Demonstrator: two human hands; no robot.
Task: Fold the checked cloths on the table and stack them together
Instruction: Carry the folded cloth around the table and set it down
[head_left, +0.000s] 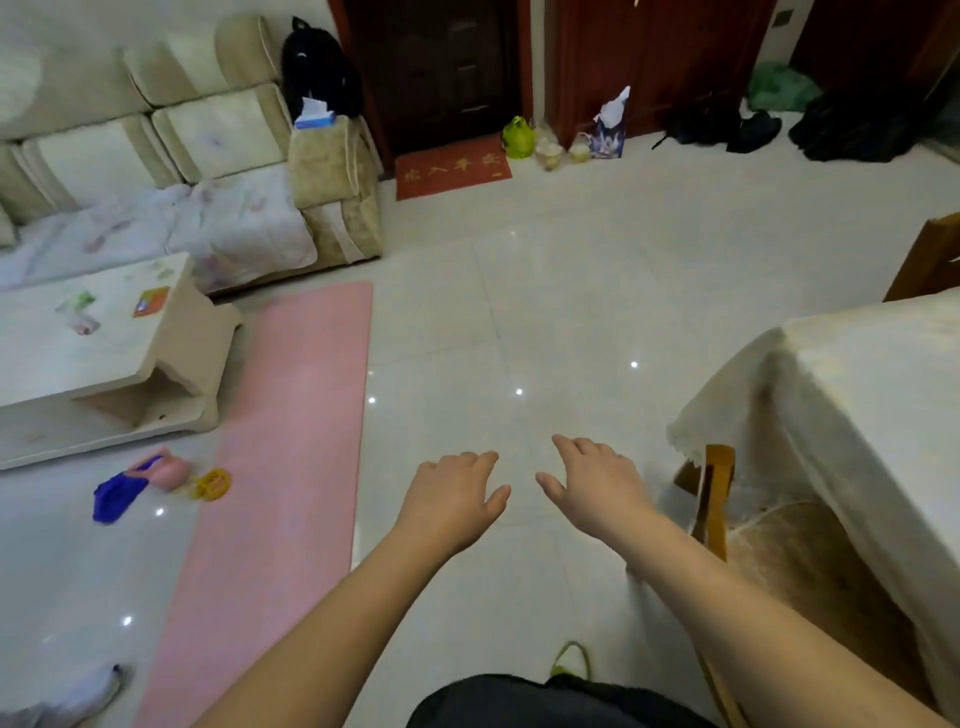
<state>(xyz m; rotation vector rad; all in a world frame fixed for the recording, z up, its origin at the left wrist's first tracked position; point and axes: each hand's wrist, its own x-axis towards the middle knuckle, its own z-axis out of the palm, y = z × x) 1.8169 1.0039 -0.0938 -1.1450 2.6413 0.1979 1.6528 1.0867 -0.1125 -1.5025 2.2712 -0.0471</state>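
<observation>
Both of my arms reach forward over the tiled floor. My left hand (452, 493) is palm down, fingers loosely apart, holding nothing. My right hand (592, 483) hovers beside it, also palm down with spread fingers and nothing in it. A table (872, 374) covered with a cream cloth stands at the right, beyond my right hand. No checked cloth shows in this view; the visible part of the tabletop is bare.
A wooden chair (717, 499) is tucked under the table's near corner. A pink mat (280, 467) lies on the floor at left, with a low white coffee table (98, 358) and a beige sofa (171, 145) beyond. Small toys (156, 478) lie near the mat. Bags sit by dark doors.
</observation>
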